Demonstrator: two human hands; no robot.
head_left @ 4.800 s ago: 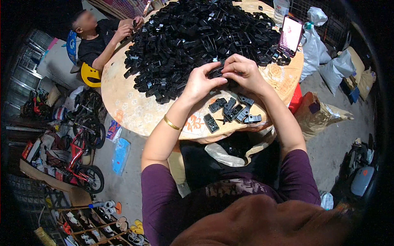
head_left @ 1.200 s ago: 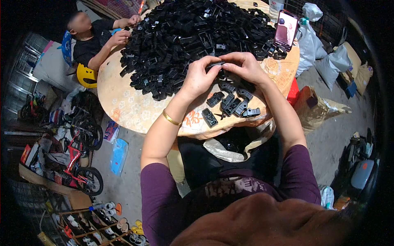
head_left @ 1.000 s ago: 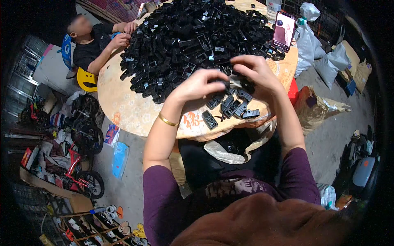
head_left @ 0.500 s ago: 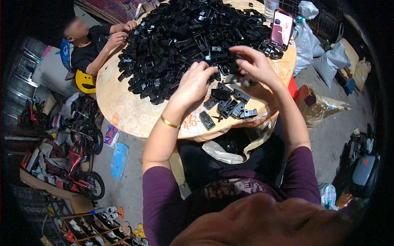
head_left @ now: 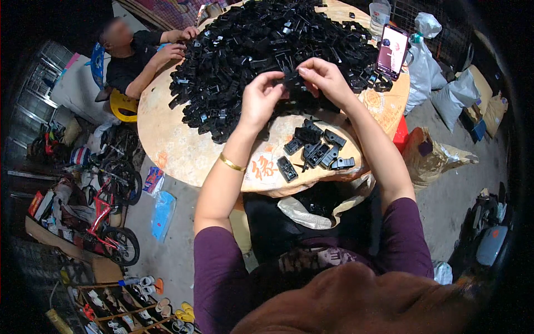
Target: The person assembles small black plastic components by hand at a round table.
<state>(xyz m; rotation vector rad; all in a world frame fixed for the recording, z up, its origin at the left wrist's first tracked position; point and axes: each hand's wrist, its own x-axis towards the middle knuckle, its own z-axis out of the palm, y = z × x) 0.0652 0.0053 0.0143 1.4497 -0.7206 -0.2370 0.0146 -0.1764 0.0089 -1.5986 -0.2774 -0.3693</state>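
Between my two hands, at the near edge of a big heap of black plastic parts point(head_left: 233, 61), is a small black plastic part point(head_left: 292, 83). My left hand point(head_left: 260, 101) pinches its left side with thumb and fingers. The thumb and forefinger of my right hand point(head_left: 328, 82) close on its right side. Its exact shape blends into the dark heap behind. Closer to me, several loose black plastic pieces point(head_left: 317, 151) lie in a small group on the patterned table cover point(head_left: 211, 161).
A phone point(head_left: 392, 51) stands upright by a clear plastic cup point(head_left: 379, 15) at the far right. Across the left side, another person's hands point(head_left: 181, 42) touch the heap. An open sack point(head_left: 303, 214) hangs below the near table edge. White bags point(head_left: 453, 92) stand at right.
My hands have come together at the heap's edge, now both on one black plastic part. Before, the right hand was spread and apart from the left. The whole view has shifted slightly.
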